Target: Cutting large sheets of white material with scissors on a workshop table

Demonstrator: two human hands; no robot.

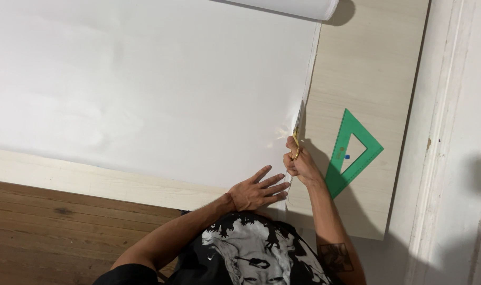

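Paper [145,89], a large white sheet unrolled from a roll [282,6] at its far edge, covers most of a pale wooden board [356,68] in the head camera's downward view. The person's left hand [257,191] lies flat on the sheet's near right corner, fingers spread and gripping nothing, pressing the paper down. Just to the right of it, the right hand [299,161] is closed around the yellow handles of a pair of scissors [297,132], whose blades point away from the person along the sheet's right edge. Judging from the blades, the cut runs parallel to that edge: the stretch from the near edge up to the scissors looks already parted, a short portion only, while the long run from the blade tips up to the roll appears uncut. A narrow strip seems to be separating to the right of the blades, though the line is too thin to be sure. A green plastic set square [355,153] rests on the bare board, near the right of the sheet, untouched. Dark wooden floor [50,221] shows below the board.
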